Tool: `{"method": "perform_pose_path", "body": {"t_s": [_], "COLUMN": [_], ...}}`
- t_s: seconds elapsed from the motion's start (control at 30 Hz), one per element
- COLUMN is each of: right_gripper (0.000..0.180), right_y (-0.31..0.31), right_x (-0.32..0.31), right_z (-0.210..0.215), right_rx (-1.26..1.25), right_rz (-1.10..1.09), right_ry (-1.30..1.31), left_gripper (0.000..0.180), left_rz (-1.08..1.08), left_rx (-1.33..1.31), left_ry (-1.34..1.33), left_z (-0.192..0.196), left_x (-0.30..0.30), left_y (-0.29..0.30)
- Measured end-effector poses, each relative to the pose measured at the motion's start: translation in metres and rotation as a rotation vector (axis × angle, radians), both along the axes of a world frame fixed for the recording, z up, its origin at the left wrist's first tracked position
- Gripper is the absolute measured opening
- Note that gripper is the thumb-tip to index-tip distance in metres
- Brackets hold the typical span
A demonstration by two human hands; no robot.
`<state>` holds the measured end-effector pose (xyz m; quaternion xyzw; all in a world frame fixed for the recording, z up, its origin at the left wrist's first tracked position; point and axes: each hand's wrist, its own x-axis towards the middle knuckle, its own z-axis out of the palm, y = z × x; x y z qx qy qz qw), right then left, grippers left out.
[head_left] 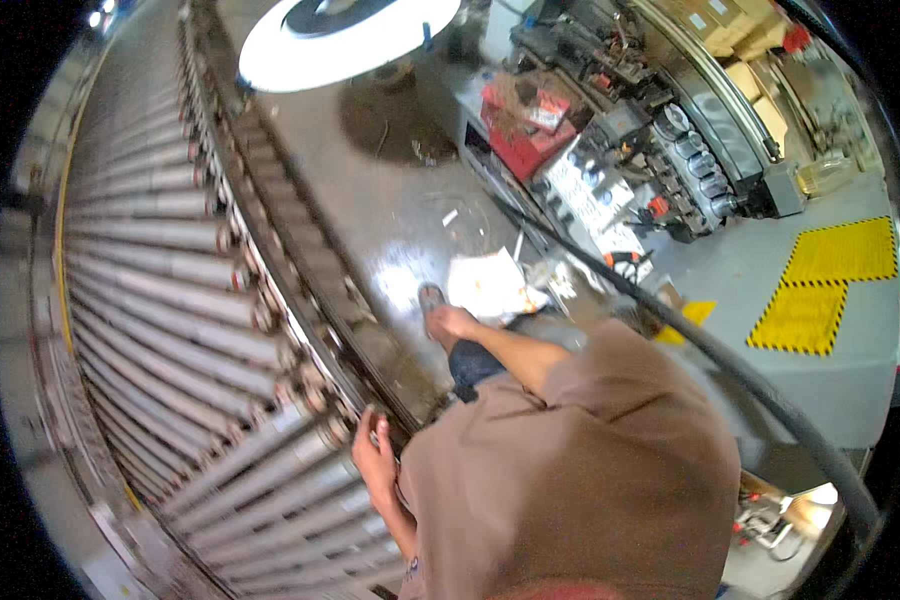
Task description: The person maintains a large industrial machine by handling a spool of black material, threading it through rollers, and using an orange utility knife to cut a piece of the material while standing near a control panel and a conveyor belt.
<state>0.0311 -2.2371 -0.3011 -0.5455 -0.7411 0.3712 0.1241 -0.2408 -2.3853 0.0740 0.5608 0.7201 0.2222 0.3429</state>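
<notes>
- Grey metal rollers (160, 265) fill the left side; their side rail (320, 355) runs from far left to near middle.
- Left hand (373, 458): positioned at the near part of the rail, fingers loosely bent with a gap between them. Whether the grip pinches the rail cannot be told.
- Right hand (452, 323): lowered just beside a shoe (430, 297), near a white sheet (482, 283). State of this grip: cannot be told.
- Right side: grey surface (710, 280) with striped-edge yellow sheets (840, 250).
- Far right: red box (530, 150), left of a metal block (695, 165) with round openings.
</notes>
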Motion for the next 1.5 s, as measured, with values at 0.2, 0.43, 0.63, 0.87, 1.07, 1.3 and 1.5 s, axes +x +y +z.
{"method": "perform_pose_path", "body": {"t_s": [0.2,0.43,0.63,0.87,1.07,1.3,1.5], "right_gripper": [0.031,0.034,0.032,0.032,0.026,0.022,0.056], "right_y": [0.076,0.131,0.163,0.271,0.349,0.349,0.378], "right_x": [0.075,0.161,0.146,0.149,0.197,0.173,0.147], "right_z": [0.039,0.047,0.067,0.171,0.267,0.278,0.236], "right_rx": [-0.518,-0.429,-0.237,0.078,0.421,-0.085,-0.626], "right_rz": [-0.656,-0.762,-1.001,-1.299,-1.477,-1.422,-0.931], "right_ry": [0.166,0.030,0.208,0.209,0.069,0.090,0.121], "left_gripper": [0.041,0.037,0.042,0.041,0.041,0.043,0.040], "left_rz": [-0.295,-0.338,-0.792,-1.184,-1.290,-1.315,-1.415], "left_rx": [0.056,0.098,0.021,0.144,0.120,0.037,0.006], "left_ry": [0.129,-0.031,-0.050,0.018,0.047,-0.080,0.130], "left_z": [0.052,0.020,0.005,0.022,0.026,0.022,0.017], "left_x": [0.007,0.008,0.079,0.135,0.171,0.235,0.307], "left_y": [0.215,0.406,0.521,0.677,0.802,0.854,0.841]}}
